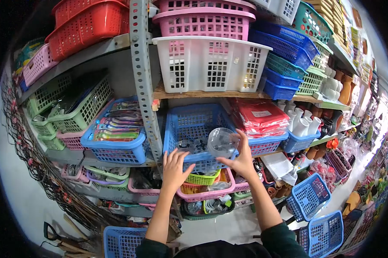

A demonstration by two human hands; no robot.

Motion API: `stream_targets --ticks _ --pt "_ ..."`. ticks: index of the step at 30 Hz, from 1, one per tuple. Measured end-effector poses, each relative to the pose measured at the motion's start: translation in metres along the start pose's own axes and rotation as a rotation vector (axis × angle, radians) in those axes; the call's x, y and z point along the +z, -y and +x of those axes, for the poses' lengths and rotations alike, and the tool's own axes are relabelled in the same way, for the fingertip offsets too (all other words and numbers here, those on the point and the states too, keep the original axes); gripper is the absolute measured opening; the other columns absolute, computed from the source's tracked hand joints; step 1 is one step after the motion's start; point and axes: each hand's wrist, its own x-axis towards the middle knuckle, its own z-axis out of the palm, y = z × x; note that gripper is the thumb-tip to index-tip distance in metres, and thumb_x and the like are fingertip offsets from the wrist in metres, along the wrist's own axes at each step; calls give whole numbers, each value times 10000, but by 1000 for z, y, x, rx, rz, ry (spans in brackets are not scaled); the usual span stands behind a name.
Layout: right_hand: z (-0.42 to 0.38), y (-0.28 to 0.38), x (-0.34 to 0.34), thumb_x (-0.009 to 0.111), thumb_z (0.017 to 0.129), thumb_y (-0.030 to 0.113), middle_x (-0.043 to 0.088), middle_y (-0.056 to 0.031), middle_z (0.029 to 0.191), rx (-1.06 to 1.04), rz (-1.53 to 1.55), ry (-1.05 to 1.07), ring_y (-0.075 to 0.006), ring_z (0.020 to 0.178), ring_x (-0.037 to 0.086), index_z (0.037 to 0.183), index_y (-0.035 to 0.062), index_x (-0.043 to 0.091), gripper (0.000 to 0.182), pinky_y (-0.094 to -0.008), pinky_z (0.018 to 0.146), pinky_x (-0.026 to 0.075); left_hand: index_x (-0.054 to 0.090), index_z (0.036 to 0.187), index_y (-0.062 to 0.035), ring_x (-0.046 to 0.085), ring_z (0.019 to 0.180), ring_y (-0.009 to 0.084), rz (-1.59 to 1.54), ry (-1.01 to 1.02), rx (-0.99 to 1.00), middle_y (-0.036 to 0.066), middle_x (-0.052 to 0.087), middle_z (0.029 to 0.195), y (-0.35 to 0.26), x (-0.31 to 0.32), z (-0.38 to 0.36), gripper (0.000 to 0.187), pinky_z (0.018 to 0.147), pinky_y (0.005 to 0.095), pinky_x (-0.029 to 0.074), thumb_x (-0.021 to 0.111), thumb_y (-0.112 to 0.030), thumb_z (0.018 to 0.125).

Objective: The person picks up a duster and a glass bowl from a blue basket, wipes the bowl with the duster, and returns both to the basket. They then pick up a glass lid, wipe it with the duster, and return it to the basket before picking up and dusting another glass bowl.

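My right hand (241,160) holds a clear round plastic container (220,141) by its right side, thumb below and fingers at its edge. The container is tilted with its round face toward me, over the front right of a blue basket (172,133) on the middle shelf. Inside that basket lie small clear and dark pieces (198,145), partly hidden by the container. My left hand (175,167) rests at the basket's front left rim, fingers stretched out and thumb apart, with nothing in it.
A metal post (141,77) stands left of the blue basket, beside a basket of toothbrushes (118,124). Red packets (260,114) are stacked at right. A white crate (211,64) sits on the shelf above. Below are a pink basket (207,196) and blue baskets near the floor (308,195).
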Motion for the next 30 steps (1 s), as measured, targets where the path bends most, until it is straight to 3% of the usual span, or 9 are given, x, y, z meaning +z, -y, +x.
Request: stream_targets --ticks 5,10,13,16,17,18,24,25,30 --pt "29 -17 10 914 539 216 543 -167 1172 85 -51 62 -264 1099 549 1320 -6 308 1013 -348 940 439 582 1090 -84 514 985 265 22 46 41 80 556 966 7 6 -1 363 1017 461 313 708 -224 779" --pt "52 -31 16 901 562 252 568 -183 1166 83 -46 171 -257 1063 581 1291 -18 369 942 -342 920 457 579 1059 -79 507 960 270 77 -4 49 83 548 946 7 16 -9 356 971 450 328 717 -156 741" --pt "63 -21 14 896 561 238 560 -194 1184 166 52 310 -287 1080 573 1311 4 390 935 -360 932 453 574 1040 -90 504 923 264 87 -31 47 74 527 919 4 19 -13 353 971 447 322 718 -108 719" --pt "72 -26 17 861 591 241 449 -217 1230 191 -23 489 -312 1143 499 1378 48 373 946 -394 946 444 574 1040 -95 504 914 262 97 -36 53 73 521 911 4 22 -16 352 971 452 321 718 -107 719" --pt "76 -38 20 838 615 269 415 -162 1204 130 -103 575 -262 1010 530 1389 41 367 934 -343 911 458 574 1040 -95 504 914 262 96 -33 55 73 521 911 3 21 -16 352 971 452 321 718 -107 719" --pt "78 -49 24 838 615 269 415 -162 1204 133 -101 571 -262 1010 530 1389 41 367 934 -343 911 458 575 1039 -94 505 913 262 96 -37 53 75 521 910 3 20 -16 351 970 452 321 717 -106 718" --pt "86 -75 50 809 583 363 487 -225 1165 67 -414 872 -355 1069 526 1274 -3 438 866 -392 926 453 589 1032 -102 506 903 242 103 -46 48 55 521 886 4 19 -12 346 972 444 338 709 -110 708" --pt "88 -78 54 804 570 404 522 -245 1141 -31 -398 903 -375 1077 518 1244 -1 457 859 -400 935 445 591 1021 -103 509 893 246 91 -56 53 57 523 877 5 19 -11 343 961 436 348 709 -103 699" --pt "76 -83 61 812 552 407 522 -261 1148 106 -504 988 -390 1098 511 1227 13 486 848 -411 945 441 597 963 -81 516 846 273 26 -109 60 72 529 844 2 24 -22 285 869 411 377 668 -55 688"
